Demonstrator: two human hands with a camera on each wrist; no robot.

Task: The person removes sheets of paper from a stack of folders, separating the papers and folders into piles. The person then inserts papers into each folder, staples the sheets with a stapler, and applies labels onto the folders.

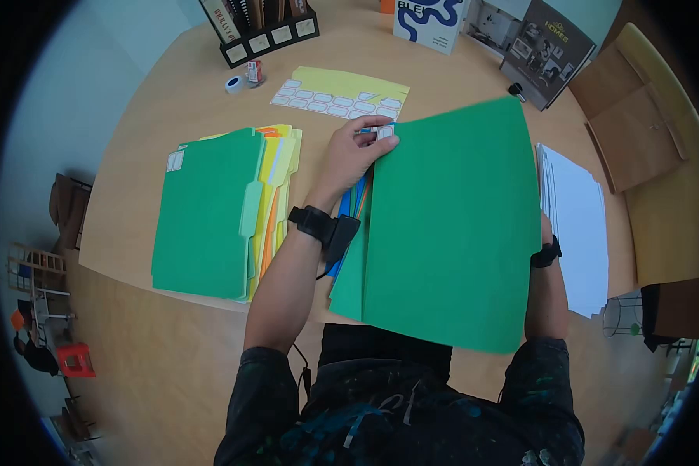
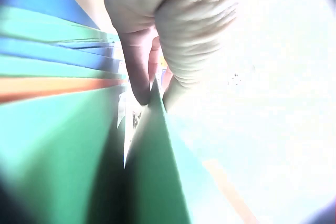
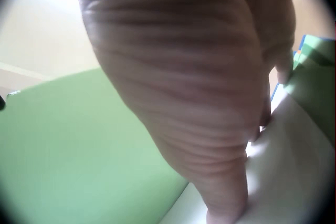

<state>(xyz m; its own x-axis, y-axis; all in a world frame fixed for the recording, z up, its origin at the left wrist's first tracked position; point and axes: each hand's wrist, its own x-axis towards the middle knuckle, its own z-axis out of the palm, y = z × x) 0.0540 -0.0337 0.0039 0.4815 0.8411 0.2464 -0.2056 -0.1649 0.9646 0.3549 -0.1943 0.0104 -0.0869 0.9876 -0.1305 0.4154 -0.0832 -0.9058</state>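
Observation:
In the head view my left hand pinches the labelled upper left corner of a large green file folder. The left wrist view shows the thumb and fingers on either side of its green edge. The folder is raised and tilted over a pile of green, blue and orange folders. Most of my right hand is hidden behind it in the head view. In the right wrist view that hand's thumb reaches down at a pale, whitish sheet; whether the fingers grip it I cannot tell.
Another pile of green and yellow folders lies left, white paper right. Behind are a label sheet, white tape roll, small red-and-clear container, black organizer, dark book and white book.

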